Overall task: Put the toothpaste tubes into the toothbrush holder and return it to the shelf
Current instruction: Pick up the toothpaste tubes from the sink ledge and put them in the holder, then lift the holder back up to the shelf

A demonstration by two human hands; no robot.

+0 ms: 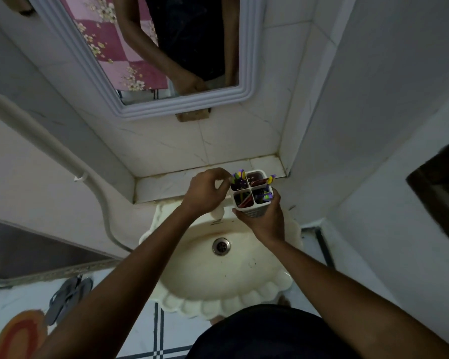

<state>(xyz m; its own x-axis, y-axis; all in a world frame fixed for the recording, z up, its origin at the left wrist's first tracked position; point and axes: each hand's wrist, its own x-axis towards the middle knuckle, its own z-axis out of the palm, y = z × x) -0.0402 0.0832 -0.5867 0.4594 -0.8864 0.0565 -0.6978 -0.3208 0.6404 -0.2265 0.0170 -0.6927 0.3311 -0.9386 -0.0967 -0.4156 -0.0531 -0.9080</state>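
Note:
A white four-compartment toothbrush holder (254, 213) is held above the back of the sink, gripped from below and the right by my right hand (266, 221). Purple, yellow and green brushes or tubes (238, 177) stick out of its compartments, and a red tube (246, 202) lies in the near-left one. My left hand (205, 191) is at the holder's left rim, fingers curled and pinching at an item in the far-left compartment. The tiled shelf (166, 183) lies just behind the holder, bare where I can see it.
A cream scalloped sink (200, 270) with a metal drain (221, 246) sits under my arms. A white-framed mirror (166, 107) hangs above the shelf. Walls close in on both sides. A pipe (99, 195) runs down the left wall. Grey slippers (68, 297) lie on the floor.

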